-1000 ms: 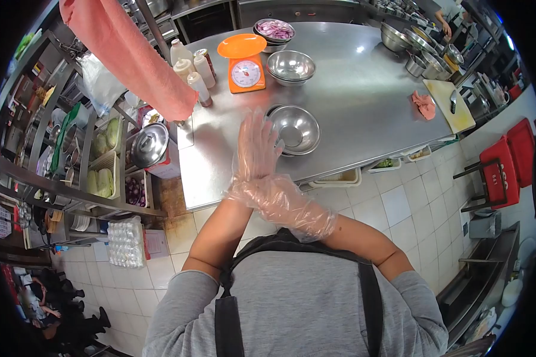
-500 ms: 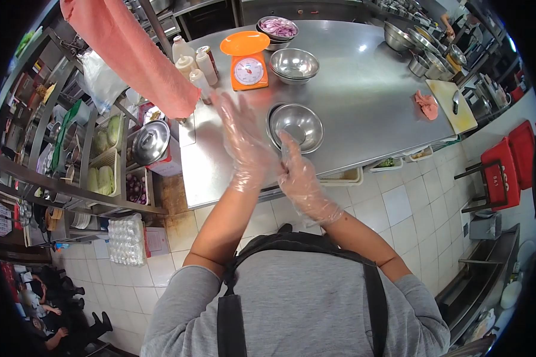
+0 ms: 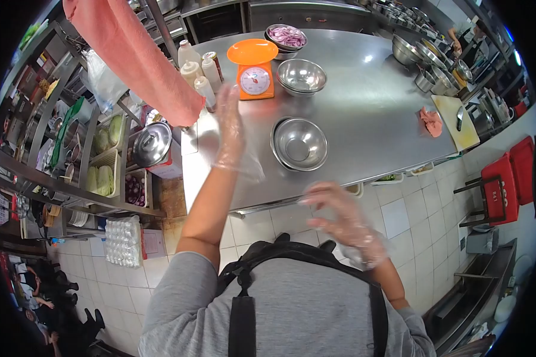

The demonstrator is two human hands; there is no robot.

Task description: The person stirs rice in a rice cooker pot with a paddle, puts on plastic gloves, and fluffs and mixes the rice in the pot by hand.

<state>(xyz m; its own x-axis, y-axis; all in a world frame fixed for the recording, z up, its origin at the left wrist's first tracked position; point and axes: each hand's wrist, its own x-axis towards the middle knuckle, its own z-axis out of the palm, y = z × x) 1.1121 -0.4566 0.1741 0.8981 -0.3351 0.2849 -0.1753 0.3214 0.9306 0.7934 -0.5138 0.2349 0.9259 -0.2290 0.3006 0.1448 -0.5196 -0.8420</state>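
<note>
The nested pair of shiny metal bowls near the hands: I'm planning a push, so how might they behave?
The metal bowls look stiff and probably light for their size, given their thin rims. They would likely slide on the smooth metal table. The upper bowl, sitting off-centre, may shift.

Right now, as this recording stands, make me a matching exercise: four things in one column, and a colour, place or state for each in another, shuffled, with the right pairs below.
Things
1. Scale
2. Knife
3. Sliced onions
4. Left hand

Places, colours, states
A. On a yellow cutting board
B. Open, in a clear plastic glove
C. Orange, with a round dial
D. In a metal bowl

Right pairs: 1-C; 2-A; 3-D; 4-B
</note>
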